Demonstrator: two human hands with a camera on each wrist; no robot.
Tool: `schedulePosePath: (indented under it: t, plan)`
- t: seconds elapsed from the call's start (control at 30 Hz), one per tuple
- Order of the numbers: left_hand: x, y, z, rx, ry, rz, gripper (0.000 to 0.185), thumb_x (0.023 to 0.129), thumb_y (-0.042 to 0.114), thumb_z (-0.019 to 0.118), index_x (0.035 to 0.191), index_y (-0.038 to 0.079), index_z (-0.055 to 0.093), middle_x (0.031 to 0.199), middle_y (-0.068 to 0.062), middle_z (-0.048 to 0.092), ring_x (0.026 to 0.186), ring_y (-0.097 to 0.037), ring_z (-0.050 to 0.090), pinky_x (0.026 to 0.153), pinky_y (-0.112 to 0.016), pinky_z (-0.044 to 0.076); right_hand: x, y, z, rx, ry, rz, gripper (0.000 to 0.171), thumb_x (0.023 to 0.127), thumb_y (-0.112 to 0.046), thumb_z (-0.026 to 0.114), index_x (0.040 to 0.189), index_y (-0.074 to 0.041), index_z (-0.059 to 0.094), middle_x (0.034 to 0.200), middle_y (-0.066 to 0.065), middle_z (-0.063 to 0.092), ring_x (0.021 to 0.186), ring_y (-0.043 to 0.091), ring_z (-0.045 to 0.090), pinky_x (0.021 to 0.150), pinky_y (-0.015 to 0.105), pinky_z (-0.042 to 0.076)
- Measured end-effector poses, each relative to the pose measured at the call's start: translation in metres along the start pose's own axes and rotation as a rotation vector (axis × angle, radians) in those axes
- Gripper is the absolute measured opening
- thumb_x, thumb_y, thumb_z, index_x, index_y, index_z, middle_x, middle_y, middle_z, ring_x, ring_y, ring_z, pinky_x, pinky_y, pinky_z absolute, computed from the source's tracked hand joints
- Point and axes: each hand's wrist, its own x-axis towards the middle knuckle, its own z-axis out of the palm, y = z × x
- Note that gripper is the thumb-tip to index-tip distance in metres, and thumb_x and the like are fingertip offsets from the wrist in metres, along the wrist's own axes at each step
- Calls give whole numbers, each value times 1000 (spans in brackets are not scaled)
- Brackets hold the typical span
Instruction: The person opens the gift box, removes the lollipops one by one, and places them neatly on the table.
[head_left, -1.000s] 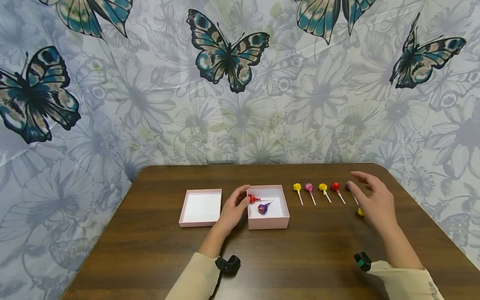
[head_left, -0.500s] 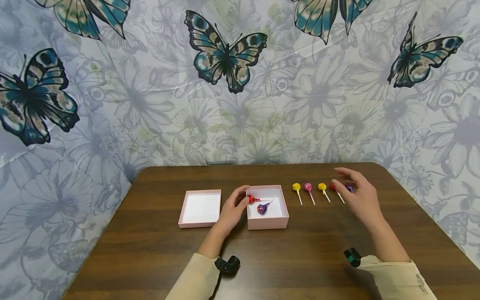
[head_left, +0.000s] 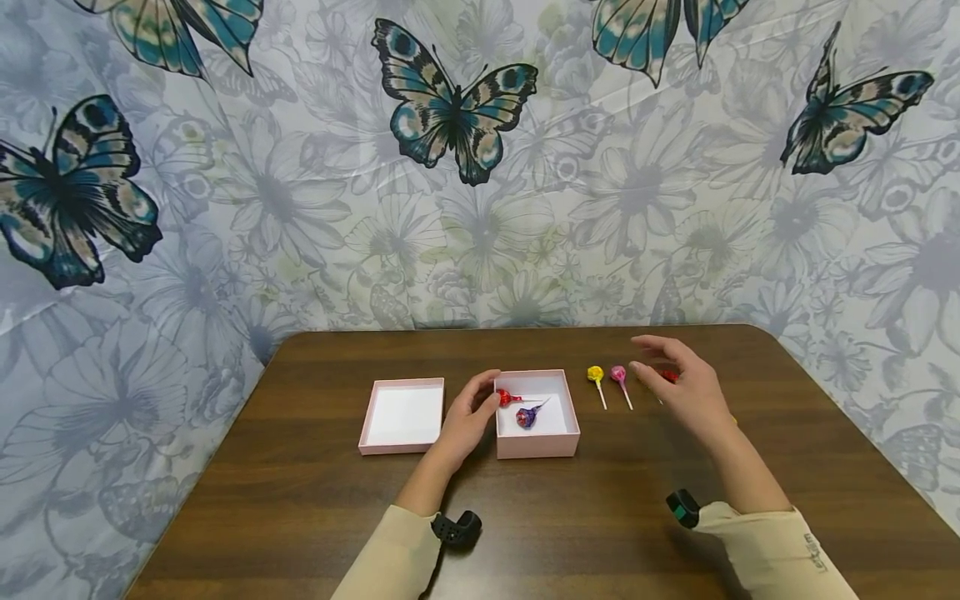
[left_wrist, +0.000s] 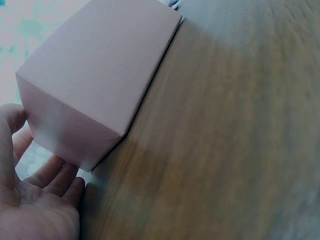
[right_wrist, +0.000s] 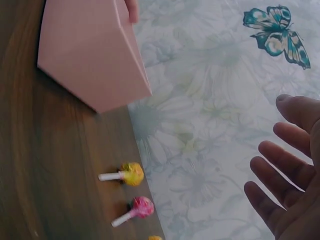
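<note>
A pink box [head_left: 537,448] with a white inside stands at the middle of the table, holding a red lollipop [head_left: 507,398] and a purple lollipop [head_left: 527,417]. My left hand [head_left: 467,421] rests against its left side; in the left wrist view, the fingers [left_wrist: 57,172] touch the pink wall near its far edge. My right hand [head_left: 686,392] hovers over the row of lollipops, fingers apart and nothing held. A yellow lollipop [head_left: 596,374] and a pink lollipop [head_left: 618,375] lie just left of it. A red lollipop [head_left: 670,377] shows partly behind it; others are hidden.
The shallow pink lid [head_left: 401,417] lies upturned, white inside, left of the box. Brown wood forms the table [head_left: 570,533], whose back edge runs close behind the lollipops. A cloth with butterflies [head_left: 457,108] hangs behind.
My right hand has moved left along the lollipop row, from above its right end to beside the pink lollipop. My left hand stays at the box, and the lollipops lie as before.
</note>
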Motion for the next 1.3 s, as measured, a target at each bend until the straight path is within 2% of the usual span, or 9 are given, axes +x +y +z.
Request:
schedulePosePath:
  t: [0.2,0.33,0.43,0.53,0.7,0.93,1.07,1.17,1.3]
  plan:
    - [13,-25,3,-3,16,10,46,104,20,53,149,18,46,153,-15,46,143,-34,43,120,-54,32,2,-4,14,52,-44,-38,36,96,-25,67,130,-15,63,125,5,66,105,9,64,84,6,47]
    - [15,-32,3,-2,30,20,45,103,25,55,147,24,48,151,-10,49,142,-31,44,120,-53,33,4,-7,27,79,-93,-83,34,94,-19,70,127,-14,65,121,5,68,100,2,62,87,8,49]
    - [15,-31,3,-1,32,21,43,102,26,56,145,26,49,150,-7,50,141,-29,46,120,-52,34,5,-11,37,107,-125,-104,33,92,-16,73,124,-14,67,120,6,69,101,6,64,89,16,53]
    - [15,-30,3,7,29,23,43,103,26,55,145,26,49,149,-6,51,140,-29,46,119,-52,35,6,-14,46,146,-156,-110,32,90,-14,74,122,-13,67,120,7,71,106,17,67,92,28,57]
    - [15,-30,2,25,26,21,43,103,26,54,146,25,49,148,-5,51,140,-28,47,119,-51,36,7,-18,61,198,-235,-116,34,90,-15,74,123,-11,67,121,12,70,109,29,68,94,44,56]
    - [14,-30,1,15,25,16,43,103,27,55,145,27,49,150,-7,50,141,-29,46,119,-52,35,16,-21,79,277,-375,-116,33,90,-16,75,121,-9,69,123,11,70,117,27,66,101,44,53]
    - [11,-24,1,0,25,19,44,103,23,55,147,21,48,150,-10,50,141,-31,45,119,-53,34,22,-23,86,257,-430,-97,32,89,-18,75,121,-13,71,121,5,72,117,25,67,101,43,53]
    - [8,-14,1,-18,21,13,44,103,17,54,146,16,48,149,-14,50,141,-33,45,119,-53,33,26,-25,89,249,-480,-90,34,88,-17,76,122,-15,72,122,3,73,118,25,67,101,43,54]
    - [7,-10,0,-25,6,5,45,103,15,54,146,12,47,149,-17,50,141,-35,44,119,-53,33,30,-27,92,206,-559,-117,38,88,-16,76,125,-13,70,126,6,71,119,27,66,102,46,53]
